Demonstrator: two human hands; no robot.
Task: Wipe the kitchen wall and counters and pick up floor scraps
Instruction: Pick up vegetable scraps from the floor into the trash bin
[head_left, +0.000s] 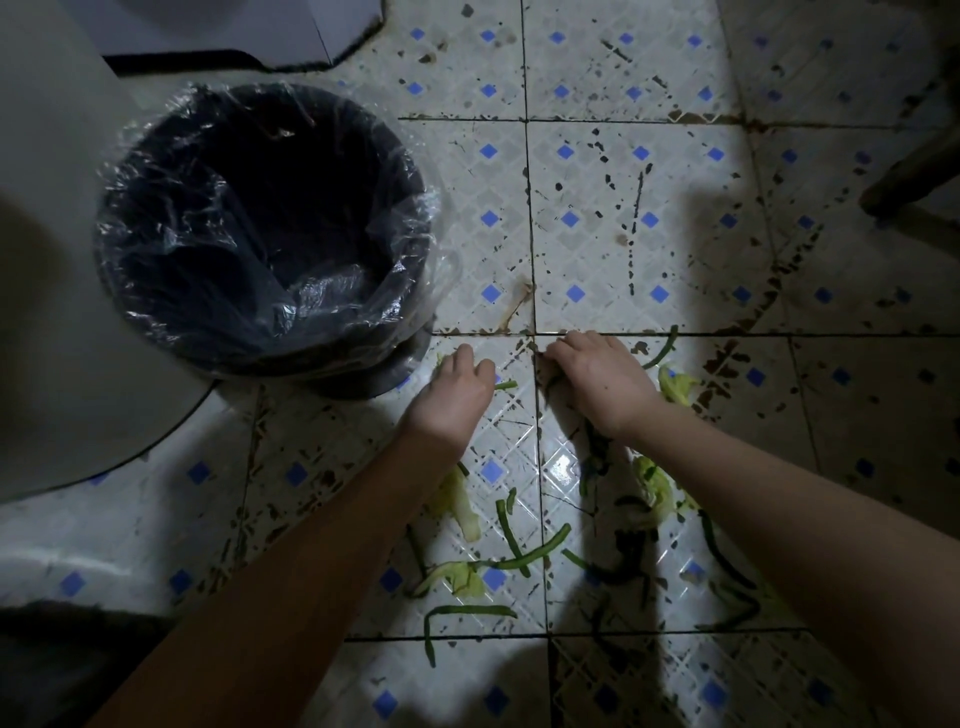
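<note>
Pinching a green stem (506, 385) in the left hand (452, 387) beside the bin (171, 171); curling the right hand (597, 379) on the floor (675, 156) (grip unclear). Early going: leaving most scraps (467, 519) toward the near edge.

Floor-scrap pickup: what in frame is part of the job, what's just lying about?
Job: left hand, right hand, green stalks, lettuce scraps, lined bin, tiled floor.
Lying about: white rounded unit on the left, furniture leg at the upper right.
</note>
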